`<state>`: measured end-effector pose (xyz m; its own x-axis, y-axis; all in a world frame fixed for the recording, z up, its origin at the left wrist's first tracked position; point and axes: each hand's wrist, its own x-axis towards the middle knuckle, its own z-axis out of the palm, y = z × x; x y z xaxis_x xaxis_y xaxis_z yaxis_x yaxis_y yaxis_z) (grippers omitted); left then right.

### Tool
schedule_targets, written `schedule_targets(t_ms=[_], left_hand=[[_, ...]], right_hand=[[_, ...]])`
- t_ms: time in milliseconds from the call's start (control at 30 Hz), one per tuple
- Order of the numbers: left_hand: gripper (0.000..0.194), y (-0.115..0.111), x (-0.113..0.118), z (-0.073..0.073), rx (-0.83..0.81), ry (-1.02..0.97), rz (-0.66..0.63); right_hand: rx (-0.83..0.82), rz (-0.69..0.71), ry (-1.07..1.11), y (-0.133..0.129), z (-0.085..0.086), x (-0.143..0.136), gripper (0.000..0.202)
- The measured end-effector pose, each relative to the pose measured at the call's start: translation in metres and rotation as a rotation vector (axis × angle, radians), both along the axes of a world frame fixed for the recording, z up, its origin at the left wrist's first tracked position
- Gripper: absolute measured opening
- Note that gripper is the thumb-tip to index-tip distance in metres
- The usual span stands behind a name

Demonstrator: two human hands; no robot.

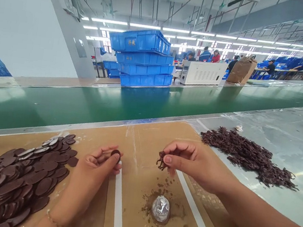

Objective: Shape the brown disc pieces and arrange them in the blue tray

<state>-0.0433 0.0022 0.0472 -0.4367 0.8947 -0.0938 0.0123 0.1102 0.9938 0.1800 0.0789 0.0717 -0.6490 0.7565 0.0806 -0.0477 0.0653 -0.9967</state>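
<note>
Between the thumb and fingers of my left hand [95,173] is a dark brown oval disc [116,154]. My right hand [187,159] pinches a small dark brown figure with thin limbs [161,161], its exact kind too small to tell. Both hands are raised over the brown cardboard, apart from each other. Below and between them sits a small round whitish, shiny mound [161,208], with brown spots around it. A heap of similar oval discs [26,175] lies left of my left hand. Beyond my right forearm is a pile of thin-limbed brown pieces [246,154].
Cardboard [154,136] with white tape strips [119,209] covers the work surface. Behind it runs a green conveyor belt [91,102]. Stacked blue crates [146,70], a white machine [203,73] and a brown paper bag [241,70] stand beyond. Several people are farther back.
</note>
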Motion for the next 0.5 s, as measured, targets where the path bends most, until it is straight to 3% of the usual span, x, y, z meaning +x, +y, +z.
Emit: schedule_targets(t_ms=[133, 300, 500], left_hand=[[0.048, -0.01, 0.013, 0.005, 0.032, -0.129, -0.03], [0.042, -0.02, 0.023, 0.001, 0.125, -0.322, -0.169], [0.038, -0.022, 0.022, -0.003, 0.173, -0.397, -0.251]], right_hand=[[-0.122, 0.019, 0.084, 0.002, 0.007, -0.014, 0.03], [-0.092, 0.074, 0.122, 0.0, 0.013, -0.027, 0.025], [-0.076, 0.152, 0.126, -0.006, 0.013, -0.042, 0.022]])
